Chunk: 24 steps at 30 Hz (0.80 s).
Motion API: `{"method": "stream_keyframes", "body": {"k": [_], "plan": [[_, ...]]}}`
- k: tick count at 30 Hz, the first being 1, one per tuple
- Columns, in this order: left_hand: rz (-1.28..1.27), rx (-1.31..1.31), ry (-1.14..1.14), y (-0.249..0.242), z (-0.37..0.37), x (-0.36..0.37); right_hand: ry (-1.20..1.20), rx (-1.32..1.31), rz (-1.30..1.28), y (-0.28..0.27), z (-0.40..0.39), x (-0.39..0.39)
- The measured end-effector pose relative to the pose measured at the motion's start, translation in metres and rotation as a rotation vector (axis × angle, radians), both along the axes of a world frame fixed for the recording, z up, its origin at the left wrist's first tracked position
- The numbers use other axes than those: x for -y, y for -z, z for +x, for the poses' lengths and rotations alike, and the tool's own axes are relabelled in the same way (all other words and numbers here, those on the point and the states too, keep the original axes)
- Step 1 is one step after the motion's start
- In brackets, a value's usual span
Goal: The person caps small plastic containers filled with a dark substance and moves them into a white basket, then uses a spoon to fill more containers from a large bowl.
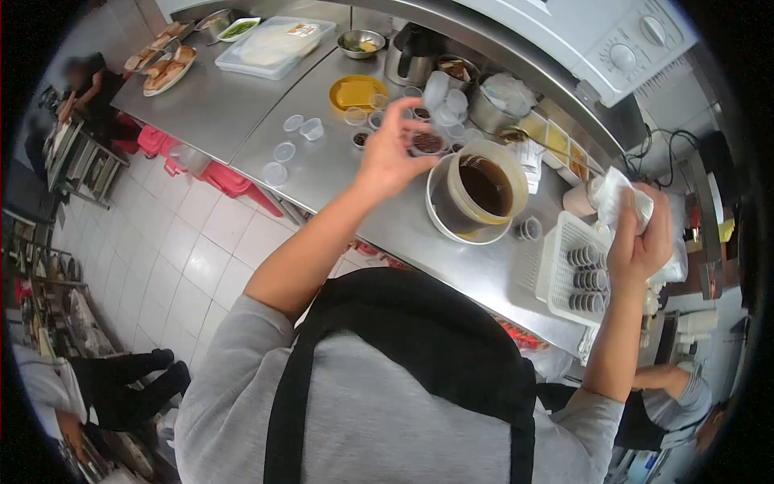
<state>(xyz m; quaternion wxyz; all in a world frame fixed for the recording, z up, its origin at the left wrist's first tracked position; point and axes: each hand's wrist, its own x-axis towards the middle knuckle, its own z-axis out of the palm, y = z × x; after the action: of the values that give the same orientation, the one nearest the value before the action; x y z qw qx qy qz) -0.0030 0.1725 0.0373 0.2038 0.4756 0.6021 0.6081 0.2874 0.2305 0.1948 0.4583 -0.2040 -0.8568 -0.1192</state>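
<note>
My left hand is raised over the steel counter with thumb and fingers apart, holding nothing, just left of a tub of dark brown liquid. The tub stands in a white bowl. Beyond that hand are small clear cups, some with dark contents, and loose clear lids. My right hand grips a crumpled white cloth or tissue above the right side of a white basket. Several small lidded cups lie in rows in the basket.
A yellow plate, a lidded clear container, a steel jug and pots line the back. A microwave hangs above right. Pink-red bins stand below the counter. Other people are at lower left, upper left and lower right.
</note>
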Motion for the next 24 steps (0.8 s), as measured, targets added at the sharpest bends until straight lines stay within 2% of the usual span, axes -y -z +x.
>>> {"method": "stream_keyframes", "body": {"k": [3,8,12,15,17,19,22,24], "plan": [[-0.069,-0.122,-0.222,0.035,-0.04,0.028,0.043,0.055,-0.061,0.017,0.004,-0.008],[-0.298,-0.177,-0.421,0.117,-0.077,0.048,-0.01,0.202,-0.111,0.047,-0.002,-0.022],[-0.324,-0.185,-0.446,0.124,-0.074,0.041,-0.002,0.273,-0.115,0.067,-0.015,-0.029],[-0.277,-0.416,-0.643,0.112,-0.097,0.034,0.012,0.342,-0.079,0.073,-0.022,-0.035],[-0.436,-0.333,-0.613,0.098,-0.128,0.033,0.038,0.361,-0.107,0.084,-0.024,-0.04],[-0.547,-0.445,-0.579,0.105,-0.155,0.026,0.086,0.358,-0.145,0.097,-0.028,-0.044],[-0.62,-0.578,-0.472,0.138,-0.194,0.012,0.161,0.33,-0.212,0.115,-0.037,-0.053],[-0.526,-0.573,-0.55,0.142,-0.199,0.008,0.193,0.267,-0.269,0.122,-0.048,-0.056]]}}
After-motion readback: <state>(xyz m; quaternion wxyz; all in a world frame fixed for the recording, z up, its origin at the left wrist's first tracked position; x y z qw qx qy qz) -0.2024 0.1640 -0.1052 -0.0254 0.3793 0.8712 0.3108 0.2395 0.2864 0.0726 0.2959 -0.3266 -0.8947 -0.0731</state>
